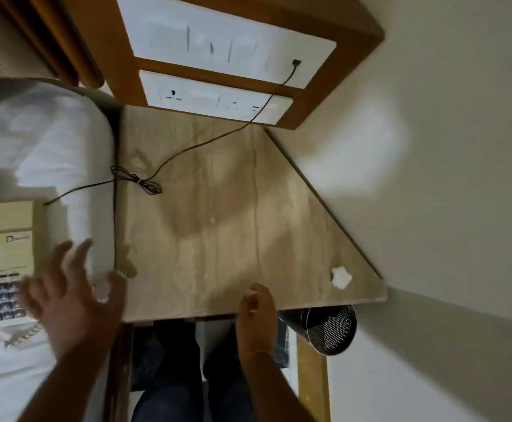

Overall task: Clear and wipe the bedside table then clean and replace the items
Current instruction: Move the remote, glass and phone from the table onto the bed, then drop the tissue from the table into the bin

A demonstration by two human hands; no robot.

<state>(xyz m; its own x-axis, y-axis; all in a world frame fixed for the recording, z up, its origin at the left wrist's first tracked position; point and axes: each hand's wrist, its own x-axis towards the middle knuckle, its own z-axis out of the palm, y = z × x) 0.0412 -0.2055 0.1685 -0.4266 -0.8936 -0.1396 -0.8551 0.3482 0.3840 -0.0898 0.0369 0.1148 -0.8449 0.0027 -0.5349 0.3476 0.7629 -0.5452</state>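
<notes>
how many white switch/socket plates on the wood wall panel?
2. The upper plate sits at the top of the panel, with the dark cord plugged into its right end. The lower plate sits just below it, right above the bedside table.

One phone (3,260), one tissue wad (341,278) — perhaps one bin (329,330)

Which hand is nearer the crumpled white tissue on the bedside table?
Right hand: at the table's front edge, apart from the tissue. Left hand hovers over the bed by the telephone.
</notes>
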